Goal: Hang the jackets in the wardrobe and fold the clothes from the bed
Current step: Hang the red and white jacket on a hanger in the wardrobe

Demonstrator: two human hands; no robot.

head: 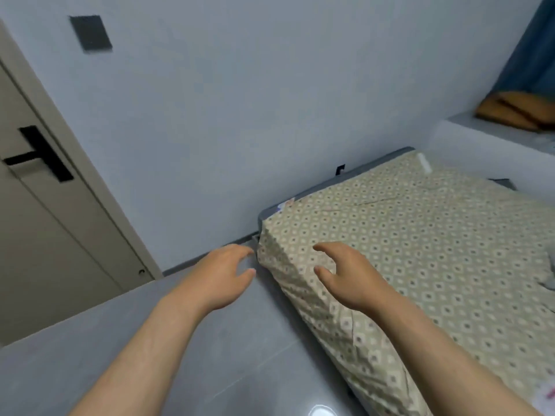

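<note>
Beige patterned bed (420,250) beside grey floor (240,340); door (45,235) (black handle (45,154)) left.

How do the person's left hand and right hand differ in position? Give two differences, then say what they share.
The left hand is seen against the grey floor, the right hand against the patterned bed sheet. The left hand is just short of the sheet's near corner, while the right hand is past that corner, over the bed's top. Both are bare and empty, with fingers spread and loosely curved.
</note>
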